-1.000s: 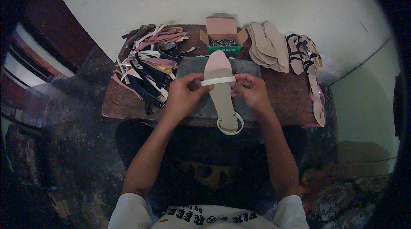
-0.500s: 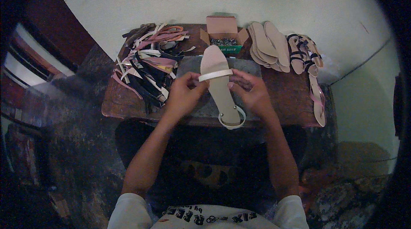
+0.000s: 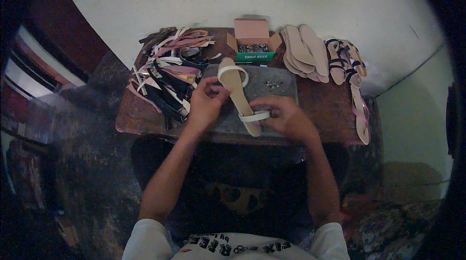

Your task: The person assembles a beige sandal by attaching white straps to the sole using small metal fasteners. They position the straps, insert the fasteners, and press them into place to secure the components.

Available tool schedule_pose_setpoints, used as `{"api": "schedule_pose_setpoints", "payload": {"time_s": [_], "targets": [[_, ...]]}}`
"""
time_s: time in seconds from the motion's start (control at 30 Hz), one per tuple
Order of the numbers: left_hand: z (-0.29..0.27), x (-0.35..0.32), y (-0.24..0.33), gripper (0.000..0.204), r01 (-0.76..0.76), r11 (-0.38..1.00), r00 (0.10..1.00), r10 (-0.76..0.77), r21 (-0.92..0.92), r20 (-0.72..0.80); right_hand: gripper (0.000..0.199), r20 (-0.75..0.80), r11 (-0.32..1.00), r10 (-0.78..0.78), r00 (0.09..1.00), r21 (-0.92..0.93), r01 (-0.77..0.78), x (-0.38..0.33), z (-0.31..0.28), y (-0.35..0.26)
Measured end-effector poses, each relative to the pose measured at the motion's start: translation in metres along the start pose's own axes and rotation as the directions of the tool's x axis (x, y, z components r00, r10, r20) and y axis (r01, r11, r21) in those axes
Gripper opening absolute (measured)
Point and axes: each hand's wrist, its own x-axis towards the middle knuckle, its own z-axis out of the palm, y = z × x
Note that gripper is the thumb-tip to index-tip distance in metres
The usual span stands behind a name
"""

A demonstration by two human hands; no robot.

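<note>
While bent over the grey work slab, both hands on one beige sandal sole. Right hand nearest, fingers curled closed around the white strap at the sole's near end. Left hand a little farther, fingertips pinched on the sole's edge near its middle. Beyond the fingers, a white loop strap at the sole's far end. Loose nails just past the right fingers. Left of the left fingers, a heap of strap pieces. Farther back, an open nail box, stacked soles, finished sandals.
</note>
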Motion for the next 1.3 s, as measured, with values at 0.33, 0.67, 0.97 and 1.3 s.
{"api": "schedule_pose_setpoints", "payload": {"time_s": [0.33, 0.67, 0.97, 1.3], "targets": [[0.012, -0.012, 0.012, 0.060, 0.147, 0.973, 0.979, -0.118, -0.179, 0.165, 0.030, -0.133, 0.996, -0.038, 0.990, -0.082, 0.028, 0.006, 0.002, 0.025], [0.006, -0.009, 0.019, 0.050, 0.089, 0.968, 0.993, -0.106, -0.233, -0.060, 0.035, -0.121, 0.870, -0.357, 0.926, -0.405, 0.282, -0.001, 0.017, -0.007], [0.009, -0.010, 0.013, 0.049, 0.031, 0.980, 0.992, -0.053, -0.195, -0.111, 0.029, -0.019, 0.852, -0.363, 0.932, -0.413, 0.323, 0.006, 0.025, 0.001], [0.007, -0.007, 0.018, 0.047, 0.093, 0.944, 0.988, -0.127, -0.316, -0.089, 0.038, -0.218, 0.885, -0.353, 0.910, -0.392, 0.250, 0.005, 0.027, -0.014]]}}
